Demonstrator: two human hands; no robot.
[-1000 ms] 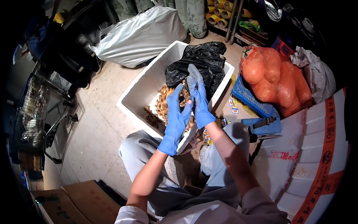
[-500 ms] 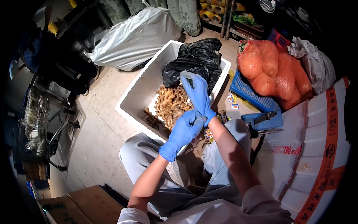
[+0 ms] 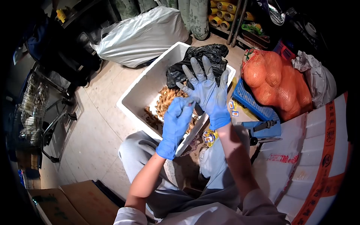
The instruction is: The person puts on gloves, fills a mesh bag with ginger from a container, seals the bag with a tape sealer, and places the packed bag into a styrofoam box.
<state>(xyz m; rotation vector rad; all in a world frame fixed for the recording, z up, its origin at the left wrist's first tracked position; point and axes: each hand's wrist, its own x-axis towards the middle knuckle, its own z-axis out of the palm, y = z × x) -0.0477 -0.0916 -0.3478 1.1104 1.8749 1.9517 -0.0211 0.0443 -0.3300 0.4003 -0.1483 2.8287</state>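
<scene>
Pale beige tiled floor (image 3: 95,138) is spreading around you, showing thin joint lines and dirt specks. White rectangular foam box (image 3: 139,85) is sitting on it, directly before you. Beyond box, bulging silvery-white plastic sack (image 3: 144,37) is lying, dark edge showing underneath. Right of box, slatted blue plastic crate (image 3: 250,101) is resting, base partly hidden. Crumpled yellow printed packaging (image 3: 210,137) is lying between box and your knee. Black-framed wire-basket cart (image 3: 34,112) is standing far left.

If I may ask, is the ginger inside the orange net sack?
No, the ginger lies loose in the white foam box, apart from the orange net sack.
</scene>
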